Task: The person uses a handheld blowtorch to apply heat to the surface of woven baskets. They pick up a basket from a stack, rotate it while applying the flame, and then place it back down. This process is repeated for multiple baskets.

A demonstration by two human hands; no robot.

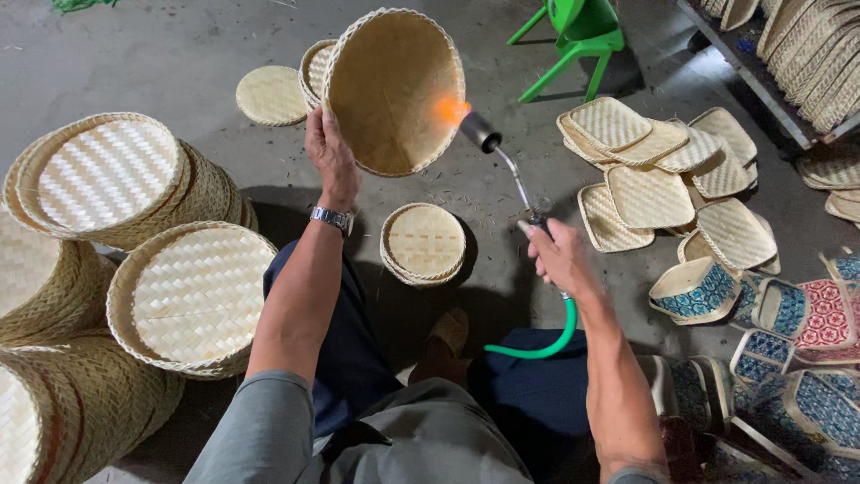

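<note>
I see a grey concrete floor [179,54] strewn with bits of straw, a green plastic chair [578,36] standing at the top (partly cut off), and a dark low shelf [748,76] at the upper right, under even light.

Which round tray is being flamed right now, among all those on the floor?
Start at the green stool at top centre. Just left of it, the left hand holds a round woven bamboo tray. It alone is off the floor, tilted, with the torch flame on it.
</note>
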